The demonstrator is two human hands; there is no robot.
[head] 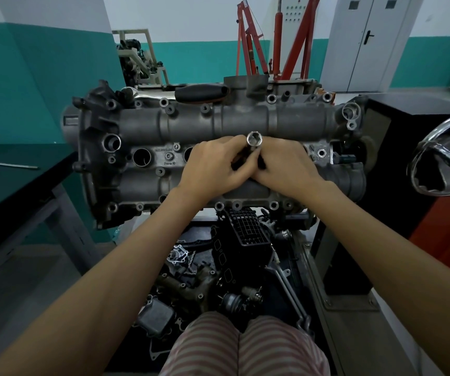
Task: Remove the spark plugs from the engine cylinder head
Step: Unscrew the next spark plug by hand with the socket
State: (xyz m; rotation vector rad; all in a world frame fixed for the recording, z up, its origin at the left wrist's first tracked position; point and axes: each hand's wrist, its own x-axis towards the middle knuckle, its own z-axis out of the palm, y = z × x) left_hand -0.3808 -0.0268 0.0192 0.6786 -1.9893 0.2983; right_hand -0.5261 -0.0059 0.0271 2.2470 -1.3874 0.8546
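Observation:
The grey engine cylinder head (191, 123) lies across the middle of the head view, with open round spark plug wells (141, 157) along its centre. A steel spark plug socket (253, 142) stands up over the central wells, its hollow hex end facing me. My left hand (213, 169) grips the socket's shaft from the left with curled fingers. My right hand (286, 169) holds it from the right, thumbs meeting at the tool. The wells beneath both hands are hidden, and I see no spark plug.
A black-handled tool (202, 93) lies along the head's far edge. A chrome handwheel (443, 156) juts out at the right. Loose engine parts (218, 267) fill the tray below. A dark bench with a thin rod (6, 164) stands at left; red hoist frames (278, 36) behind.

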